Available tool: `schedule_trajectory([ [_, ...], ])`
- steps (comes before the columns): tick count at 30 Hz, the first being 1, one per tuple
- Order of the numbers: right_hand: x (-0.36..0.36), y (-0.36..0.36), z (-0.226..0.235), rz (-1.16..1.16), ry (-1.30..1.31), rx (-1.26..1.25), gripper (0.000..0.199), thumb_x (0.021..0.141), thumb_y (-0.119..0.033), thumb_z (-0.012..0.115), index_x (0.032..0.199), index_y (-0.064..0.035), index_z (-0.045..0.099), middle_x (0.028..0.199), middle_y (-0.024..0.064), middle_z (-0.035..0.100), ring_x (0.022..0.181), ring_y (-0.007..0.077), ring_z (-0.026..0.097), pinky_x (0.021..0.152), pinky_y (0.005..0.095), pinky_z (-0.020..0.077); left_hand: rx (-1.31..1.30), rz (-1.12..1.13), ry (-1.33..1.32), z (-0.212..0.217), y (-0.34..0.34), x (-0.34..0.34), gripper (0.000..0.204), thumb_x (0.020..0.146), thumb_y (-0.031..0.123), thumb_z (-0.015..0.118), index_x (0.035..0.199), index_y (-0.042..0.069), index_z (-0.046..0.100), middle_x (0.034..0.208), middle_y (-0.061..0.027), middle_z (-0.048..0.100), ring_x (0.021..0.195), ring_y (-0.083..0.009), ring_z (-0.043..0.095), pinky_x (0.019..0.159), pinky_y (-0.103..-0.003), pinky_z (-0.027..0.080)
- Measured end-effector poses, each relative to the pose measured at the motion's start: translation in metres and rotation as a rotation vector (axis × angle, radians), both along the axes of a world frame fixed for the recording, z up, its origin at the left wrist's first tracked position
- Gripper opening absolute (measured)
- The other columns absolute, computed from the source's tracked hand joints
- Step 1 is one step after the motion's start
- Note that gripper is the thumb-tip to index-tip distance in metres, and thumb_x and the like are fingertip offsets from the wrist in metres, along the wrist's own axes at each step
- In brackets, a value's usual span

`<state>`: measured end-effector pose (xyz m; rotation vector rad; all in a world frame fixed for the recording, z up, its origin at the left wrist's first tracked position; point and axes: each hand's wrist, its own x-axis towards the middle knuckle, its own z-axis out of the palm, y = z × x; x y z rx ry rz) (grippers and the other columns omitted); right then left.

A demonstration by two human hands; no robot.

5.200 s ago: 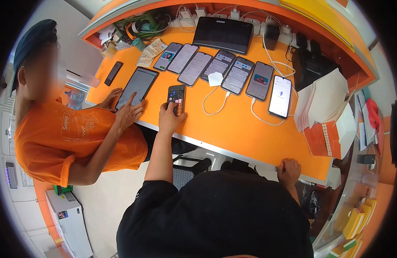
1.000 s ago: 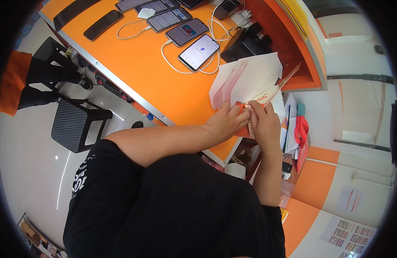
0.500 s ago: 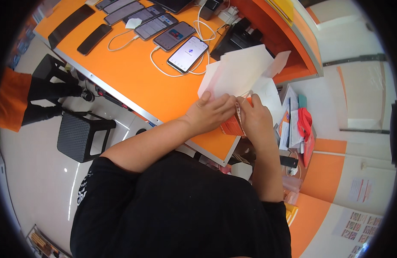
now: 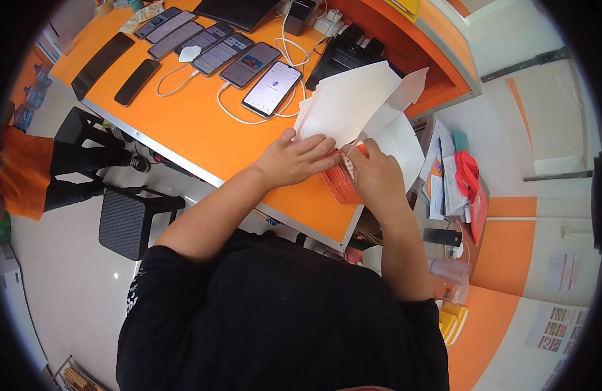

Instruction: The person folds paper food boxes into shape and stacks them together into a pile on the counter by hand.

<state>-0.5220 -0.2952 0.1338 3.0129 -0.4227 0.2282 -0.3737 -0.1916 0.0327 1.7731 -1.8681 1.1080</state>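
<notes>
A pad of paper sheets lies at the near right corner of the orange counter, its white sheets (image 4: 350, 98) folded up and fanned away from me. Below them shows the orange printed part of the pad (image 4: 340, 186), with a pale, ragged edge beside my fingers. My left hand (image 4: 298, 156) rests with fingers stretched out along the lower edge of the white sheets, thumb raised. Curled over the pad's right edge, my right hand (image 4: 377, 176) grips it at the fold. Its fingertips are partly hidden, so the exact hold is unclear.
Several phones (image 4: 272, 88) lie in a row on the orange counter (image 4: 210, 140), some with white cables. Behind the sheets stands a black device (image 4: 343, 58). To the left are a black stool (image 4: 128, 221) and a person in orange (image 4: 27, 169). A red bag (image 4: 470, 189) hangs right.
The view has shifted slightly. My left fingers have spread a little and more of the pad's orange part shows between my hands. My right hand stays at the pad's edge.
</notes>
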Motion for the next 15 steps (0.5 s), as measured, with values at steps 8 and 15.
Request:
schedule_trajectory([
  [8,-0.009,0.007,-0.001,0.024,-0.037,-0.126,0.026,0.079,-0.014,0.054,0.105,-0.0114,0.056,0.087,0.0042,0.053,0.065,0.0177,0.059,0.062,0.0351,0.0419,0.087,-0.192,0.298,0.014,0.005,-0.012,0.031,0.075,0.017,0.059,0.105,0.020,0.057,0.109,0.0049,0.056,0.104,-0.0085,0.051,0.082,-0.043,0.030],
  [15,-0.031,0.015,-0.015,-0.187,-0.123,0.147,0.044,0.084,-0.014,0.052,0.126,-0.0046,0.044,0.079,0.0104,0.060,0.067,0.0238,0.061,0.059,0.0374,0.0457,0.172,-0.207,0.483,0.003,0.016,-0.028,0.035,0.074,0.016,0.060,0.109,0.014,0.057,0.109,0.0033,0.059,0.101,-0.0084,0.055,0.084,-0.047,0.032],
])
